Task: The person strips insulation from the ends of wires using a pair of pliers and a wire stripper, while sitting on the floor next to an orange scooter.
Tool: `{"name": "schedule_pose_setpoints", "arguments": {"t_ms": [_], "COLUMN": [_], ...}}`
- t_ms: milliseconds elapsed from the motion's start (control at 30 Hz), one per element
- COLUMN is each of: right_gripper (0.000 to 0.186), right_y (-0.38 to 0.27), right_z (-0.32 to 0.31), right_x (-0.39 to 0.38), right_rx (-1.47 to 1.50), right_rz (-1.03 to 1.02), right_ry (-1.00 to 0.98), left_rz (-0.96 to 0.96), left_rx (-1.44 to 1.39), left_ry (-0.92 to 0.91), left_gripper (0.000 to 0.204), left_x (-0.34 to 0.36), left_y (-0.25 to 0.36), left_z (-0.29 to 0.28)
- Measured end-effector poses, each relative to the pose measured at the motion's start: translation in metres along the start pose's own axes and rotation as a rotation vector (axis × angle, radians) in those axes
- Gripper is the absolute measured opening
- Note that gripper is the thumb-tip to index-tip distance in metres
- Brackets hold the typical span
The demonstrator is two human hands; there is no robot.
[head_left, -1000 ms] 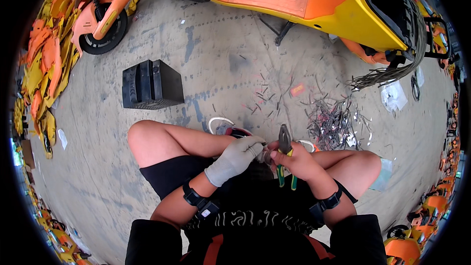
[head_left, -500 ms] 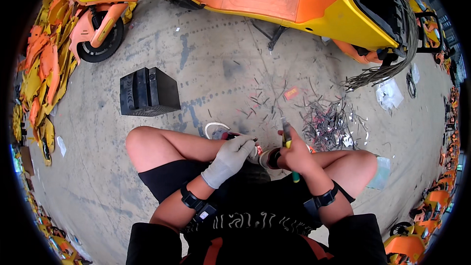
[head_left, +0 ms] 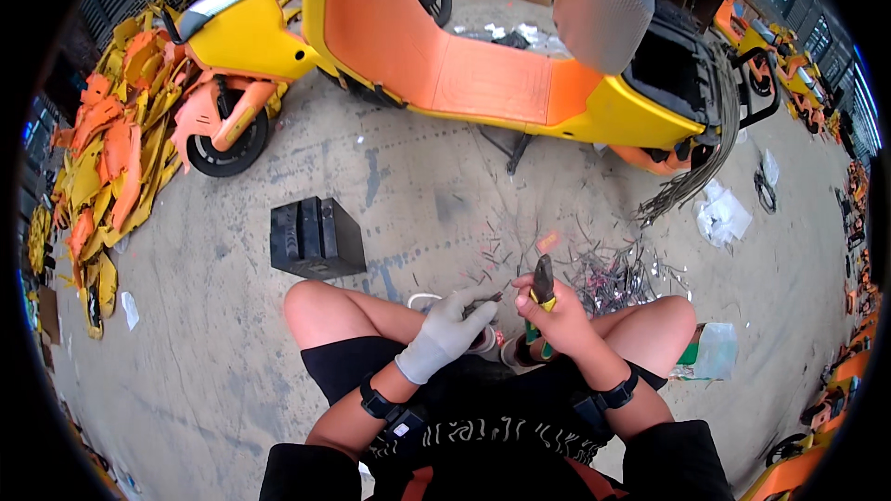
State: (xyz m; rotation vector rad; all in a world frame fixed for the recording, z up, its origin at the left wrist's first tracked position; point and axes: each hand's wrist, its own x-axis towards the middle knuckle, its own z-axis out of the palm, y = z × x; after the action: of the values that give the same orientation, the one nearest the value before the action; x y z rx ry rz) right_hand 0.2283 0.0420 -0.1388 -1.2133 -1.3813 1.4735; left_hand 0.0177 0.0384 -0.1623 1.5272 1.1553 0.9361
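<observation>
My left hand (head_left: 447,332), in a light grey glove, pinches a small dark wire-like piece (head_left: 495,297) at its fingertips. My bare right hand (head_left: 563,317) is wrapped round pliers (head_left: 543,271) with dark metal jaws and yellow and green handles. The jaws point up and away from me, apart from the dark piece. A small gap separates the two hands, which are held over my crossed legs. Just beyond my right hand, a heap of short wire scraps (head_left: 617,276) lies on the floor, partly hidden by that hand.
A black box-shaped case (head_left: 318,237) stands beyond my left knee. Farther off is a yellow and orange scooter (head_left: 492,83), with a bundle of long wires (head_left: 691,181) hanging at its rear. Scooter panels (head_left: 116,153) are piled at the left. White plastic (head_left: 722,215) lies at the right.
The view has tilted up, showing more of the scooter and background. The pliers have turned in my right hand, their jaws now showing larger. My left hand still pinches the dark piece.
</observation>
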Motion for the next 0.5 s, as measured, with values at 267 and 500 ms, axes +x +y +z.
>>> {"name": "schedule_pose_setpoints", "arguments": {"t_ms": [267, 500], "right_gripper": [0.017, 0.019], "right_y": [-0.096, -0.144], "right_z": [0.029, 0.03], "right_x": [-0.031, -0.039], "right_rx": [-0.324, 0.104], "right_rz": [-0.242, -0.152], "right_ry": [0.089, -0.113], "left_rz": [0.226, 0.251], "left_rx": [0.246, 0.152], "left_ry": [0.048, 0.021], "left_gripper": [0.026, 0.026], "left_x": [-0.028, -0.039], "left_y": [0.109, 0.17], "left_z": [-0.032, -0.056]}}
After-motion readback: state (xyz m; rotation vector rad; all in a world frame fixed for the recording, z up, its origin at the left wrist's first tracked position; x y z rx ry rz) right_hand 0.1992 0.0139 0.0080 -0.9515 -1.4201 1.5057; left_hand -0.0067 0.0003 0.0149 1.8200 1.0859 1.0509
